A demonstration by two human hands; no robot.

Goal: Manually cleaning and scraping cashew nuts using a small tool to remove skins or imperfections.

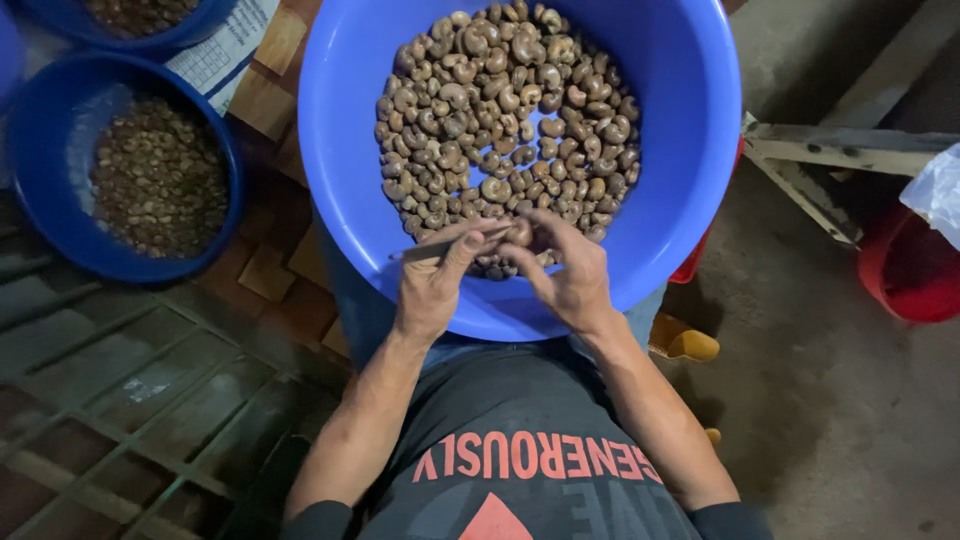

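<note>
1. Left hand [432, 285]: fingers curled closed around a thin metal tool [450, 245]. The tool runs crosswise, its tip pointing toward the right hand. The thumb lies along the shaft.

2. Right hand [572, 275]: fingers and thumb pinched closed on a single cashew nut [520, 233]. The nut sits at the fingertips, directly against the tip of the tool.

3. Both hands meet over the near inner wall of a large blue basin [690, 130], which rests on the person's lap. The wrists cross its near rim.

4. Just beyond the fingertips, the basin holds a heap of cashew nuts in shell [505, 110], curved and brown-grey. The nearest nuts of the heap lie just beside and partly beneath the fingers.

5. Well apart from the left-hand fingers, on the outer side, stands a smaller blue bowl [40, 230] containing small brown pieces [160, 175]. The kind of pieces cannot be determined at this size.

6. Beyond that bowl, at the frame edge, another blue bowl [130, 40] shows in part, resting on a printed sheet [225, 50].

7. Well apart from the right-hand fingers, on the outer side, stands a red bucket [910, 270] beside a weathered wooden frame [840, 150], on a concrete floor [850, 420].
</note>
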